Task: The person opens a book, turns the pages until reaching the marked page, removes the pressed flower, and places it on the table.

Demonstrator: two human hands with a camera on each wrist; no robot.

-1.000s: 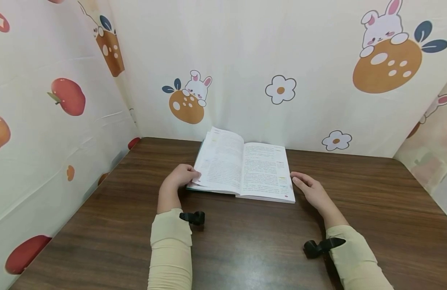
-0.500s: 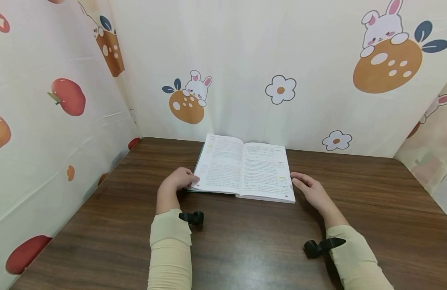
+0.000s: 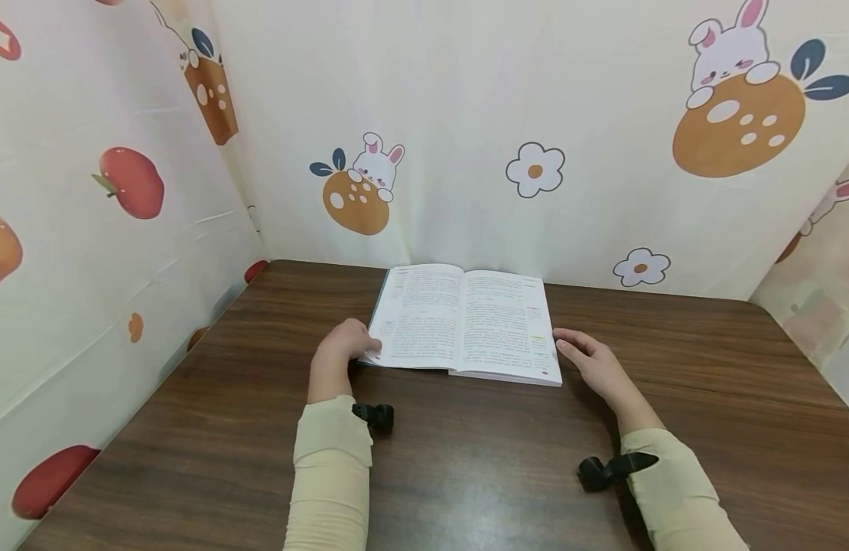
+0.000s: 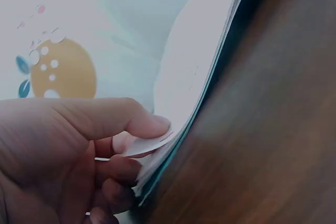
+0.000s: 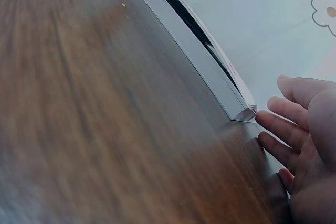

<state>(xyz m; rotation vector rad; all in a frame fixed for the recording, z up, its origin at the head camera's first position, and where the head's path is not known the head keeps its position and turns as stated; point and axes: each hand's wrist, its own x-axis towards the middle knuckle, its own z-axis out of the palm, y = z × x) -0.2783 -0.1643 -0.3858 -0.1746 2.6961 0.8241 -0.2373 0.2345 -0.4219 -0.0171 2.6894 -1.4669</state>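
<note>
An open book point(image 3: 502, 325) with printed white pages lies at the back of the brown table. At its near left corner my left hand point(image 3: 342, 342) pinches the page edge; the left wrist view shows the thumb point(image 4: 152, 125) on top of a bent white page point(image 4: 149, 145), with the other fingers curled underneath. A teal cover point(image 4: 170, 163) shows below the pages. Beside the book's right edge rests my right hand point(image 3: 591, 366), fingers loosely bent and holding nothing. In the right wrist view its fingertips point(image 5: 262, 116) are at the corner of the page block point(image 5: 199, 61).
The wooden table point(image 3: 459, 467) runs up to a patterned white curtain point(image 3: 452, 115) close behind the book. Another curtain side point(image 3: 60, 306) borders the table on the left. A black camera mount sits on each wrist, the left one point(image 3: 376, 417) over the tabletop.
The left page's upper part, raised before, has come down flat against the left side. My left hand has moved slightly down, then right, along the corner. My right hand has stayed put.
</note>
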